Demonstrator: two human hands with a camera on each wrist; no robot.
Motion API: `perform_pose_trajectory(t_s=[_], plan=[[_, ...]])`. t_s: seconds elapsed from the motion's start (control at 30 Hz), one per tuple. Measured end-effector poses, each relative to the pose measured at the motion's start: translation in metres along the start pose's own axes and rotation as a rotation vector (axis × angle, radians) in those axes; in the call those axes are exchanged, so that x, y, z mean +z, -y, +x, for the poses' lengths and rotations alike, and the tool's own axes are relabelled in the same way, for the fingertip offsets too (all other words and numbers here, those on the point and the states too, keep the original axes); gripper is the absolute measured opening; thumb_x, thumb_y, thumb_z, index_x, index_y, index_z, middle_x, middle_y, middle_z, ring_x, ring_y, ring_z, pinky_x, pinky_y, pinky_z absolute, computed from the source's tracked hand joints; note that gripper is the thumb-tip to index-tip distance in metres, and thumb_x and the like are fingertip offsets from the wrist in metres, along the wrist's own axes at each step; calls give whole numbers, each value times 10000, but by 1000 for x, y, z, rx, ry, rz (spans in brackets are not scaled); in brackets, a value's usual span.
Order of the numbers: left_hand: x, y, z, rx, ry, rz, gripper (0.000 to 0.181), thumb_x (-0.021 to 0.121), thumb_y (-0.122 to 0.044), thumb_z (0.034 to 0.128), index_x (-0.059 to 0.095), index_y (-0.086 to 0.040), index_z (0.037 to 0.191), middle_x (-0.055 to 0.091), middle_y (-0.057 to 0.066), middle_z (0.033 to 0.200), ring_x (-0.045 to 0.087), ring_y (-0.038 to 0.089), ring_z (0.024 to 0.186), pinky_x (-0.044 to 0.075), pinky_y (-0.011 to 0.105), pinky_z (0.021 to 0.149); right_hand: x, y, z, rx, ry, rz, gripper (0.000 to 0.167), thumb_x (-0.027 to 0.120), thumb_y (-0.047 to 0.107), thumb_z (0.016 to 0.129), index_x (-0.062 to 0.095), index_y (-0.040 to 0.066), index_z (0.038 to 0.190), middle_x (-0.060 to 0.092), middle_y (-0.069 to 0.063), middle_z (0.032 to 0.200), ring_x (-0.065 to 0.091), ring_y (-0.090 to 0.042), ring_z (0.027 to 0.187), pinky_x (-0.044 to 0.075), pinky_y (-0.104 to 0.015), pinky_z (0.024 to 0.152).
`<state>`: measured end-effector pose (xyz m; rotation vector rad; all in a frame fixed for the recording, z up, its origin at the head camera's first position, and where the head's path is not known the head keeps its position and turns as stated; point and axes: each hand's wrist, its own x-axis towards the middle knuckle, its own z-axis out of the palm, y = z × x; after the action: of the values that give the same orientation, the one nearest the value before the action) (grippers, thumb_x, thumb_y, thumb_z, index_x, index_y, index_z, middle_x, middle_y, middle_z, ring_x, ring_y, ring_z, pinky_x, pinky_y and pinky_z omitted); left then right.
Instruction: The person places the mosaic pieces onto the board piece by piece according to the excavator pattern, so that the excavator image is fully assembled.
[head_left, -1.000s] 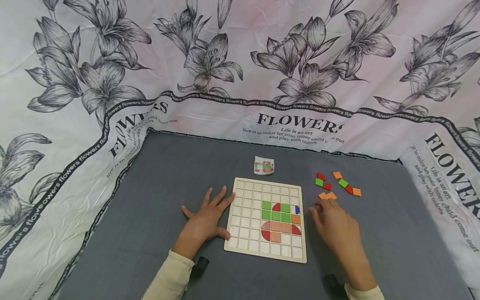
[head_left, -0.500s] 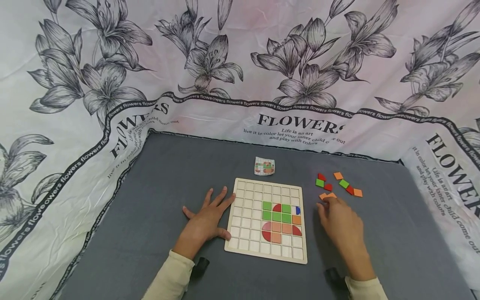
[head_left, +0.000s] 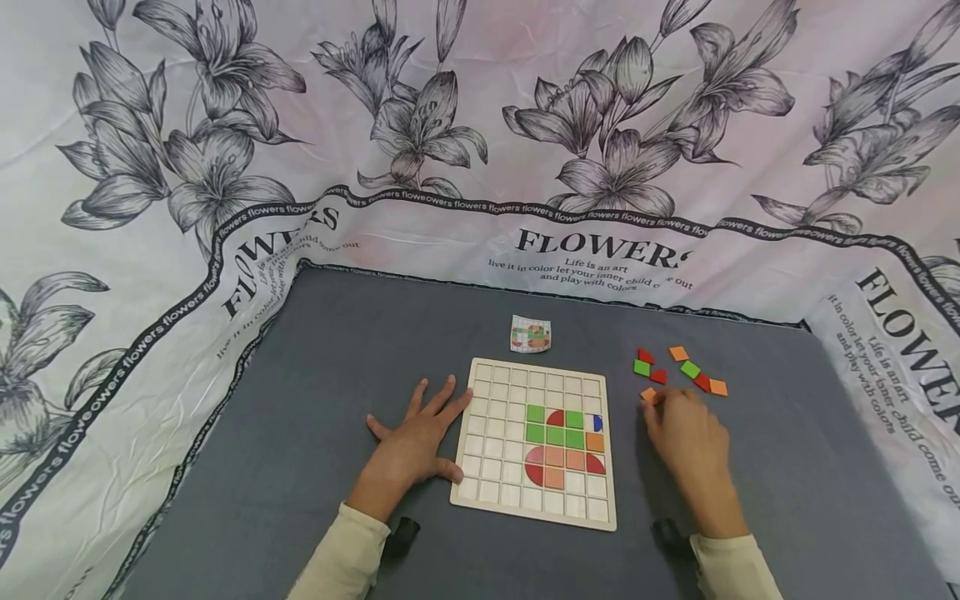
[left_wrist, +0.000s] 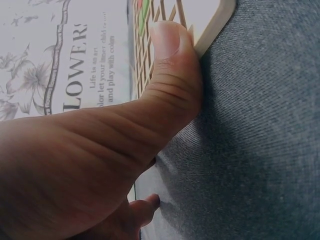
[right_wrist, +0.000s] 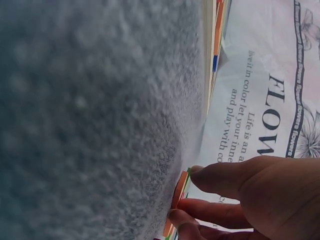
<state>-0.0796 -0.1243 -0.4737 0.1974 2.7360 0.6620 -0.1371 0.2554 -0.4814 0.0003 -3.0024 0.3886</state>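
Observation:
My left hand (head_left: 405, 450) rests at the left side of a pale wooden grid board (head_left: 491, 492), fingers spread. Its thumb (left_wrist: 172, 55) lies on the board's edge in the left wrist view. Green, red and orange pieces and a blue one fill some cells at the board's right half. Right of the board, my right hand (head_left: 688, 437) bends over the loose tiles. In the right wrist view its thumb and fingertips pinch at an orange tile (right_wrist: 180, 189), low on the cloth. Another orange tile (head_left: 648, 394) shows just left of the fingertips in the head view.
Beyond my right hand lie a green tile (head_left: 642, 367), red pieces (head_left: 658, 377), another green tile (head_left: 690, 369) and orange tiles (head_left: 717, 387). A small printed pattern card (head_left: 530, 333) lies behind the board. Flower-printed cloth (head_left: 600, 275) borders the grey surface (head_left: 360, 333).
My right hand has shifted slightly to the right and away from the board. One of the two nearby orange tiles is now covered by the fingers. The left hand stays on the board.

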Motion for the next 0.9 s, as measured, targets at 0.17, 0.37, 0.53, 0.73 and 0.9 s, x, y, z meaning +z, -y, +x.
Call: perform_pose_trajectory(t_s=[0.17, 0.37, 0.53, 0.73, 0.9], plan=[[0, 0, 0, 2, -2, -8, 1170, 946, -372, 683, 338, -318, 1681, 186, -15, 1775, 41, 375, 1641, -3, 998, 933, 2, -5, 6, -3, 10, 13, 300, 771, 239, 970, 710, -41, 1058, 624, -266, 991, 613, -370, 653, 524, -577, 529], [1, 1, 0, 2, 0, -8, 1173, 945, -375, 683, 334, -321, 1682, 181, -19, 1776, 34, 370, 1642, -6, 997, 934, -1, -6, 10, 7, 97, 50, 307, 771, 241, 952, 706, -43, 1049, 617, -247, 1009, 623, -344, 731, 549, -561, 597], [1, 1, 1, 2, -5, -7, 1179, 945, -373, 678, 331, -321, 1683, 180, -20, 1776, 33, 372, 1642, -2, 1000, 929, -4, -7, 14, -31, 151, 87, 333, 794, 239, 900, 728, -45, 1060, 671, -194, 964, 623, -277, 729, 556, -498, 613], [0, 1, 1, 0, -6, -3, 1180, 948, -371, 676, 335, -320, 1682, 183, -18, 1776, 40, 370, 1642, 1, 1000, 931, -2, -7, 14, -87, 189, 147, 328, 817, 180, 885, 731, -70, 1078, 742, -187, 986, 667, -289, 799, 586, -539, 740], [0, 1, 0, 5, -7, -8, 1177, 948, -372, 679, 336, -316, 1682, 187, -14, 1775, 43, 373, 1641, 0, 1000, 929, -3, -1, 7, -168, 128, 160, 313, 835, 175, 893, 756, -64, 1079, 739, -192, 1023, 669, -300, 843, 582, -545, 760]])
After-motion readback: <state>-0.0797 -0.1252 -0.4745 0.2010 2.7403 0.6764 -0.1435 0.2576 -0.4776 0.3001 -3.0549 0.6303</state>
